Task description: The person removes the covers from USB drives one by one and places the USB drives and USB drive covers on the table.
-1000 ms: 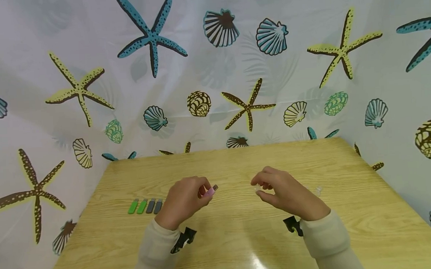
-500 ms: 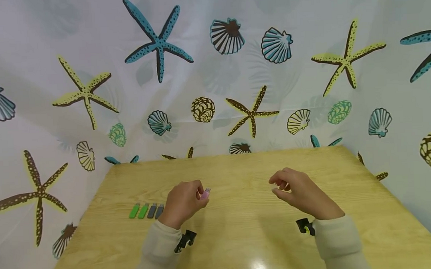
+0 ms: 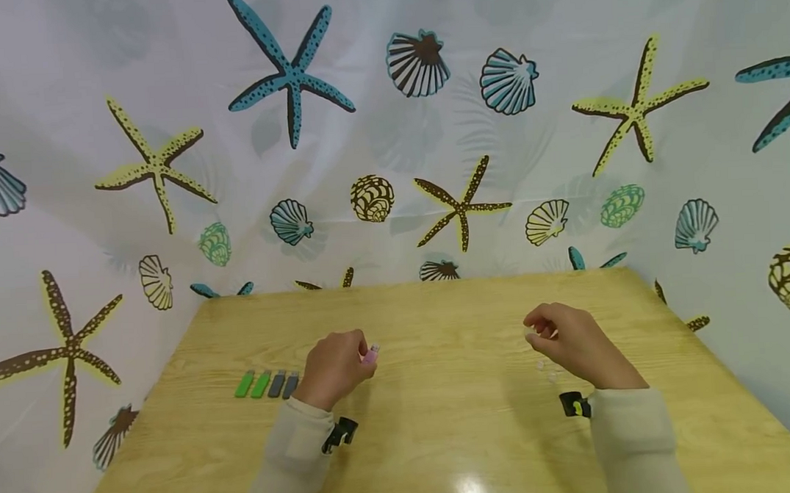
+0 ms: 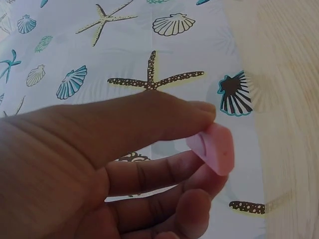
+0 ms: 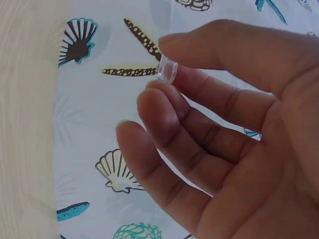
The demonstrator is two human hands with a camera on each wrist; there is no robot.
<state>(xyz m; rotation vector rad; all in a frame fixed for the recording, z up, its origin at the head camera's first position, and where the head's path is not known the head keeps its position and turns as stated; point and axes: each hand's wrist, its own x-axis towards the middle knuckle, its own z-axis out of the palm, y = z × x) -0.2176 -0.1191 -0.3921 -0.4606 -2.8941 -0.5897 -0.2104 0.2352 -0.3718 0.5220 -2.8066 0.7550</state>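
Note:
My left hand (image 3: 334,367) pinches a pink USB flash drive (image 3: 369,355) between thumb and fingers, its metal plug pointing up and away. The left wrist view shows the pink body close up, its plug out of sight there. Well to the right, my right hand (image 3: 585,345) holds a small clear plastic cap (image 5: 167,70) between thumb and index finger, the other fingers loosely bent. Two loose clear pieces, one (image 3: 541,365) beside the other (image 3: 551,377), lie on the table just below that hand. Both hands are above the table.
Left of my left hand lies a row of flash drives: a green one (image 3: 244,385), another green one (image 3: 260,385), a grey one (image 3: 277,385) and a second grey one (image 3: 291,385). Behind the wooden table (image 3: 443,435) hangs a sea-patterned cloth (image 3: 391,151).
My right hand has moved right with the clear cap, away from the left. My left hand has shifted slightly left, still holding the pink flash drive. The loose clear pieces now show left of the right wrist.

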